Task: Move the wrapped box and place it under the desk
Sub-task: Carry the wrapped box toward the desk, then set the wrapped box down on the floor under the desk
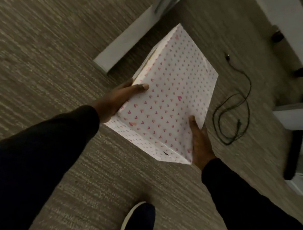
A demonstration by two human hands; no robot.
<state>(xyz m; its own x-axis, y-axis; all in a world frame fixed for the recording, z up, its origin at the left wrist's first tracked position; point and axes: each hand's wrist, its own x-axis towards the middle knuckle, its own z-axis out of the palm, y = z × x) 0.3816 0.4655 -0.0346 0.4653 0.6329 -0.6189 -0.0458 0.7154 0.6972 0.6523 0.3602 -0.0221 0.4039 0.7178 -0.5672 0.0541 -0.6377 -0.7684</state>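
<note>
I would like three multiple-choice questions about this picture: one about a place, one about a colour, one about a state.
1. Where does the cable lie?
A. On the carpet, right of the box
B. On top of the box
C. Over the left sleeve

2. What colour are the hearts on the box?
A. Green
B. Pink and red
C. Black

3. How is the box held?
A. It rests on the carpet, untouched
B. One hand alone holds it
C. Both hands hold it above the carpet

Answers:
1 A: the dark cable is coiled on the carpet beside the box.
2 B: small pink and red hearts cover the white paper.
3 C: the left hand grips one side and the right hand the other.
</note>
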